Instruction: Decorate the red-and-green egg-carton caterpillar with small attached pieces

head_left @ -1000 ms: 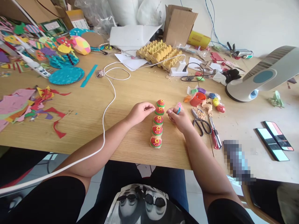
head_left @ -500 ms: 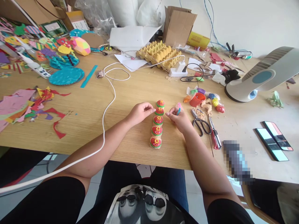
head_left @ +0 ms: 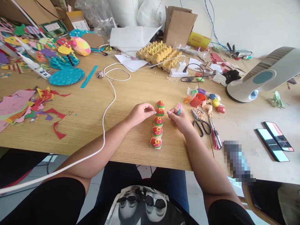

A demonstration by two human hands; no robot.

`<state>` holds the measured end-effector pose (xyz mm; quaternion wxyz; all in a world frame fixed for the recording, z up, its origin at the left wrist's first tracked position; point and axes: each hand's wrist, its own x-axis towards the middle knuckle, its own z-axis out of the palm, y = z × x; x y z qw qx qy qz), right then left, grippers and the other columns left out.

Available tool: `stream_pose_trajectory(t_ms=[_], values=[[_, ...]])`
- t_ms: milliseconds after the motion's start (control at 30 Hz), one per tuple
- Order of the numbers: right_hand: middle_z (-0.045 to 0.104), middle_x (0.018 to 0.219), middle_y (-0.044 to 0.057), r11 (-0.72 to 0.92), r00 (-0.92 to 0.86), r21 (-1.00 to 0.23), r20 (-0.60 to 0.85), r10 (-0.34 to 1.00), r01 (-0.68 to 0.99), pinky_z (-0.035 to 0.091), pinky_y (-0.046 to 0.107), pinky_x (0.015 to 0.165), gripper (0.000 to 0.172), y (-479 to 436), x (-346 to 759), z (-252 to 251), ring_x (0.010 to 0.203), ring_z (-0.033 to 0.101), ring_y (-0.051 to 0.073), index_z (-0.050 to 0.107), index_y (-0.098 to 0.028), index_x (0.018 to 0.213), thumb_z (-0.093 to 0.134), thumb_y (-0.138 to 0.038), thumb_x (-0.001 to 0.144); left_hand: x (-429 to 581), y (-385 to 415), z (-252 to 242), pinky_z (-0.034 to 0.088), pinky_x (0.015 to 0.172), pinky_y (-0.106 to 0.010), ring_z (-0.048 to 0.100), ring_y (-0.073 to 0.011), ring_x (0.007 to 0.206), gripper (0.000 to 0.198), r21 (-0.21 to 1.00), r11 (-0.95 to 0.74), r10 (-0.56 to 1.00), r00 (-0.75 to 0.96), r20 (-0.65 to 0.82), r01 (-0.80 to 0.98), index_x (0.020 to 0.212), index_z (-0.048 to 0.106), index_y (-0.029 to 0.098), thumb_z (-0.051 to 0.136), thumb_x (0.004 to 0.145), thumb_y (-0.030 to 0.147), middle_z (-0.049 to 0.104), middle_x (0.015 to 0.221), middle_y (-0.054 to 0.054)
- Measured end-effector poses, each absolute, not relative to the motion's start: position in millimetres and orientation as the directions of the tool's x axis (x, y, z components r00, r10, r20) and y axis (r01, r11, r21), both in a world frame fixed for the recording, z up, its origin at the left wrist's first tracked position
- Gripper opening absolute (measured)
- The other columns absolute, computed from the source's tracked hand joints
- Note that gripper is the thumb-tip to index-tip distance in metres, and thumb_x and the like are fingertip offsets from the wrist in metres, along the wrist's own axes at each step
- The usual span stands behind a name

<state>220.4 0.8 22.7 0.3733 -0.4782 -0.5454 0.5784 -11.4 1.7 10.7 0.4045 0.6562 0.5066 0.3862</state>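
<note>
A row of several egg-carton cups, topped with red clay, green rims, and yellow loops, runs away from me on the table. My left hand is beside its left side, fingers curled, with thumb and fingertip against the second cup from the far end. To the right of the row, slightly apart from it, my right hand is closed in a pinch. A small blue tool shows between its fingers; its tip is hidden or too small to make out. Something pink shows just behind this hand.
Near my right hand lie black-handled scissors, a red utility knife, a red cup and bagged coloured clay. A white cable crosses over my left arm. Paper scraps lie left; a white fan stands right.
My right hand has drawn back a little to the right, away from the row of cups. My left hand stays at the second cup.
</note>
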Motion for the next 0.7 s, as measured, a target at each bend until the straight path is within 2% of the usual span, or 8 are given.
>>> stream_pose_trajectory(t_ms=[267, 533, 700], values=[[0.053, 0.062, -0.003, -0.109, -0.275, -0.983, -0.147, 0.95, 0.147, 0.019, 0.027, 0.047, 0.049, 0.7, 220.2, 23.5, 0.051, 0.034, 0.008, 0.067, -0.018, 0.083, 0.079, -0.063, 0.071, -11.3, 2.4, 9.4, 0.05, 0.077, -0.031, 0.064, -0.0173, 0.079, 0.031, 0.92, -0.164, 0.977, 0.188, 0.102, 0.356, 0.089, 0.074, 0.018, 0.072, 0.082, 0.049, 0.076, 0.09, -0.005], [0.052, 0.061, -0.002, -0.082, -0.224, -0.974, -0.131, 0.966, 0.213, 0.022, 0.026, 0.048, 0.05, 0.5, 219.2, 23.3, 0.051, 0.035, 0.009, 0.064, -0.019, 0.075, 0.075, -0.067, 0.073, -11.5, 2.1, 11.8, 0.051, 0.079, -0.031, 0.066, -0.0183, 0.081, 0.03, 0.916, -0.165, 0.977, 0.189, 0.1, 0.367, 0.091, 0.076, 0.018, 0.071, 0.083, 0.047, 0.078, 0.092, -0.005], [0.054, 0.063, -0.001, -0.052, -0.224, -0.973, -0.104, 0.969, 0.225, 0.026, 0.025, 0.048, 0.05, 1.7, 221.4, 21.1, 0.054, 0.038, 0.01, 0.066, -0.019, 0.078, 0.071, -0.069, 0.077, -10.9, 1.3, 14.7, 0.051, 0.081, -0.032, 0.068, -0.0193, 0.083, 0.031, 0.91, -0.163, 0.975, 0.202, 0.09, 0.381, 0.093, 0.076, 0.018, 0.068, 0.085, 0.047, 0.078, 0.094, -0.006]])
